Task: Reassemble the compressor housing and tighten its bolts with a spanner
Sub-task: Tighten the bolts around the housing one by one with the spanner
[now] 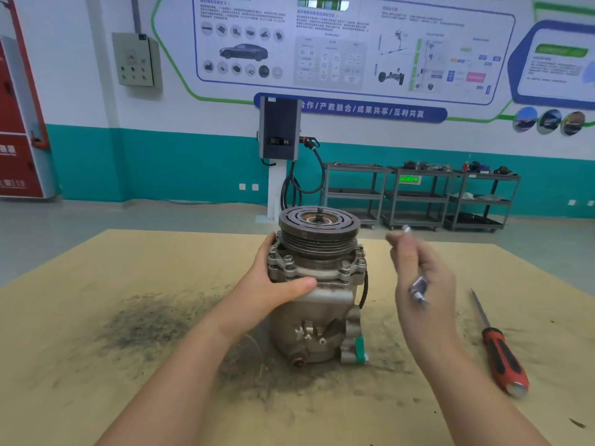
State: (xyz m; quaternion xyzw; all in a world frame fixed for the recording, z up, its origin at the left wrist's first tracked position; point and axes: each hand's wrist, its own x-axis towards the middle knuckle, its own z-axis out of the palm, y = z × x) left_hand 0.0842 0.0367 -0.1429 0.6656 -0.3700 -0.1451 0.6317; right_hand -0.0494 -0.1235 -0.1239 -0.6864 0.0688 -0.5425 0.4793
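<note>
Lying nearest on the tan table (80, 365), at the right, is a red-handled screwdriver (502, 357). The left hand (277, 284) grips the upright compressor (317, 284) mid-table, while the blurred right hand (421, 278) beside it holds a small metal spanner (417, 289) in curled fingers. Grey shelving carts (418, 197) line the far wall

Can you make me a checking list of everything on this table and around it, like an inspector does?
Surface: tan table, with dark grit smeared left of and around the compressor.
Job's things: compressor standing upright, pulley on top, bolts in its flange; spanner blurred.
Clutter: red-handled screwdriver lying at the right.
Hands: left hand holds the compressor's side; right hand is raised beside it, gripping the spanner.
Cables: thin black wire on the compressor's right; black charger cable hanging on the wall unit.
Surroundings: wall posters, grey control box, metal carts with parts.
</note>
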